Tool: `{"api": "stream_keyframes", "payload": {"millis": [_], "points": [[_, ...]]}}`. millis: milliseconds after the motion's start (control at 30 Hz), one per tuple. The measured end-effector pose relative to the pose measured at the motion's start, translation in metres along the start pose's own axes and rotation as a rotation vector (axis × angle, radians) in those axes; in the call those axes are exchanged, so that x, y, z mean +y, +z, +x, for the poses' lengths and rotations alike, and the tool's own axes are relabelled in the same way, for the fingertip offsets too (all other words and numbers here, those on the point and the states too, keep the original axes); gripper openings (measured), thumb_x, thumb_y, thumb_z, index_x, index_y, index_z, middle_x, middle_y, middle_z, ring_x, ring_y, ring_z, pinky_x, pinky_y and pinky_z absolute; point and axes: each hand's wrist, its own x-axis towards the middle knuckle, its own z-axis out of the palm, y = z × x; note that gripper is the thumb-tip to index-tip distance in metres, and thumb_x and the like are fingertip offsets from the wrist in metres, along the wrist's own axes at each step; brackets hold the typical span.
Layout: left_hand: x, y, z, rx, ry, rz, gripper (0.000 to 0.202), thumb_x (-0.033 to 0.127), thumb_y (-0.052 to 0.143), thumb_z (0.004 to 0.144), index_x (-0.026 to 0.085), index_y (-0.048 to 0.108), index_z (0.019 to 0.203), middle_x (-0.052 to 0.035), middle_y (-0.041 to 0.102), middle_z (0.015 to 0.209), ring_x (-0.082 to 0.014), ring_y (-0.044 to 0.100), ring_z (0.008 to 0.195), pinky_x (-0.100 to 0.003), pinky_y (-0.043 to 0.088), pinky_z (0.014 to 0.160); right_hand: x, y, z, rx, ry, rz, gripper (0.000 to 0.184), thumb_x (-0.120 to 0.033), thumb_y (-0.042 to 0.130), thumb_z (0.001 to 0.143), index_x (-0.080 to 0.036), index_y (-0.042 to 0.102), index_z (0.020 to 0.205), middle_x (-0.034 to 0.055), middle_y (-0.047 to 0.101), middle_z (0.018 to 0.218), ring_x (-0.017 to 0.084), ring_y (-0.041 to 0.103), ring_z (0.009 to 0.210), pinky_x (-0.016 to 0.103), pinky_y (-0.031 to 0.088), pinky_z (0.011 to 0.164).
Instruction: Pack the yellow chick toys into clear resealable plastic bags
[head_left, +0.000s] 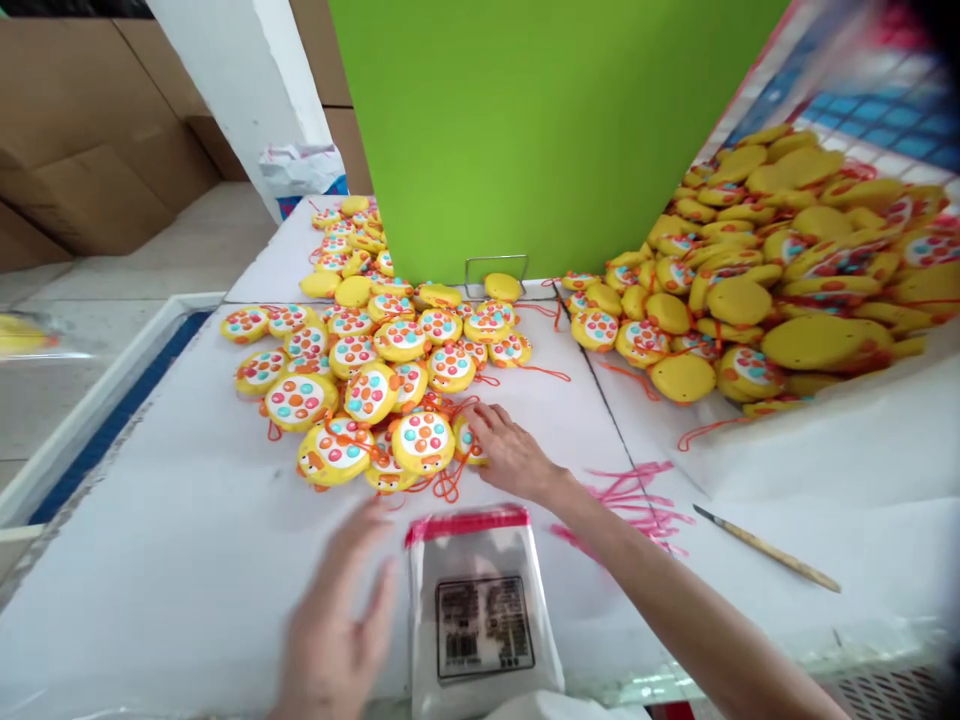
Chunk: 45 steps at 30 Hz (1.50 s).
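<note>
My right hand (517, 455) reaches to the near right edge of a pile of yellow toys (371, 392). Its fingers are bent round the edge of one yellow toy (466, 440), partly hidden by the hand. The toys are rounded, with white faces, coloured dots and orange cord loops (450, 482). Blurred by motion, my left hand (337, 610) hovers over the near table, thumb and fingers apart, with nothing seen in it. Between my forearms lies a clear plastic bag (480, 625) with a red top strip and a black printed label.
Pink strips (637, 510) and a thin knife with a wooden handle (769, 548) lie at right. A larger heap of yellow toys (735, 300) fills the far right. A tall green panel (540, 130) stands behind, with a wire stand (495, 258) at its foot. Cardboard boxes (90, 130) are at left.
</note>
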Motion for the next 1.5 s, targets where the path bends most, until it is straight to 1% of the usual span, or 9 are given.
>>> {"api": "stream_keyframes", "payload": {"millis": [167,300,467,633,933,1067,1200,1367,1500], "points": [[0.016,0.074,-0.034,-0.245,0.311,0.099,0.029,0.020,0.048,0.087,0.016,0.057,0.114,-0.0109,0.063,0.117,-0.0227,0.059,0.108,-0.035,0.053,0.087,0.022,-0.014,-0.030,-0.014,0.011,-0.077,0.069,0.002,0.051,0.062,-0.016,0.039,0.127,0.0148,0.040,0.135,0.028,0.032,0.127,0.043,0.043,0.098],[0.017,0.096,-0.044,-0.303,0.335,0.147,0.029,0.016,0.043,0.088,0.015,0.058,0.113,-0.0113,0.064,0.108,-0.0238,0.060,0.097,-0.039,0.052,0.082,0.032,-0.025,-0.059,0.068,0.098,-0.031,0.068,0.003,0.042,0.066,-0.015,0.033,0.132,0.0142,0.050,0.123,0.025,0.047,0.114,0.042,0.047,0.093],[0.019,0.095,-0.036,-0.331,0.358,0.106,0.031,0.011,0.036,0.087,0.015,0.060,0.107,-0.0094,0.064,0.094,-0.0219,0.059,0.086,-0.039,0.051,0.078,0.019,-0.037,-0.083,0.176,0.044,0.108,0.069,0.005,0.039,0.064,-0.021,0.036,0.129,0.0090,0.050,0.126,0.023,0.046,0.118,0.042,0.045,0.098],[0.019,0.099,-0.036,-0.241,0.364,0.182,0.031,0.014,0.041,0.087,0.014,0.057,0.113,-0.0124,0.062,0.111,-0.0244,0.057,0.099,-0.039,0.049,0.082,-0.004,-0.040,-0.096,0.246,0.017,0.258,0.061,0.001,0.041,0.075,-0.024,0.037,0.130,0.0080,0.047,0.131,0.022,0.039,0.126,0.042,0.038,0.105],[0.026,0.101,-0.034,-0.316,0.327,0.220,0.021,0.009,0.045,0.086,0.015,0.060,0.100,-0.0089,0.065,0.090,-0.0236,0.059,0.082,-0.041,0.050,0.073,-0.027,-0.019,-0.122,0.082,0.481,0.919,0.043,-0.033,0.054,0.085,-0.022,0.046,0.126,0.0053,0.061,0.106,0.022,0.059,0.096,0.034,0.051,0.082],[0.030,0.097,-0.030,-0.334,0.330,0.159,0.019,0.009,0.045,0.085,0.017,0.062,0.091,-0.0081,0.066,0.091,-0.0264,0.057,0.092,-0.048,0.045,0.084,-0.031,-0.016,-0.129,-0.017,0.443,1.114,0.042,-0.036,0.052,0.087,-0.024,0.046,0.127,0.0030,0.062,0.102,0.020,0.061,0.092,0.032,0.052,0.080],[0.032,0.086,-0.034,-0.338,0.343,0.070,0.025,0.010,0.041,0.087,0.018,0.061,0.099,-0.0063,0.068,0.088,-0.0239,0.058,0.087,-0.051,0.040,0.091,-0.039,-0.020,-0.131,-0.179,0.385,0.845,0.048,-0.035,0.048,0.090,-0.022,0.036,0.135,0.0051,0.064,0.098,0.019,0.064,0.079,0.031,0.053,0.074],[0.040,0.068,-0.033,-0.316,0.391,-0.079,0.028,0.012,0.037,0.089,0.017,0.060,0.104,-0.0082,0.069,0.094,-0.0225,0.059,0.092,-0.045,0.036,0.096,-0.046,-0.024,-0.125,-0.216,0.180,0.590,0.046,-0.027,0.044,0.093,-0.022,0.030,0.137,0.0095,0.060,0.119,0.021,0.060,0.103,0.033,0.048,0.087],[0.039,0.059,-0.027,-0.253,0.366,-0.144,0.026,0.009,0.041,0.087,0.017,0.061,0.100,-0.0060,0.070,0.090,-0.0205,0.059,0.086,-0.041,0.038,0.094,-0.050,-0.032,-0.122,-0.288,0.100,0.409,0.041,-0.027,0.041,0.094,-0.020,0.035,0.134,0.0123,0.061,0.117,0.025,0.063,0.100,0.034,0.050,0.079]]}}
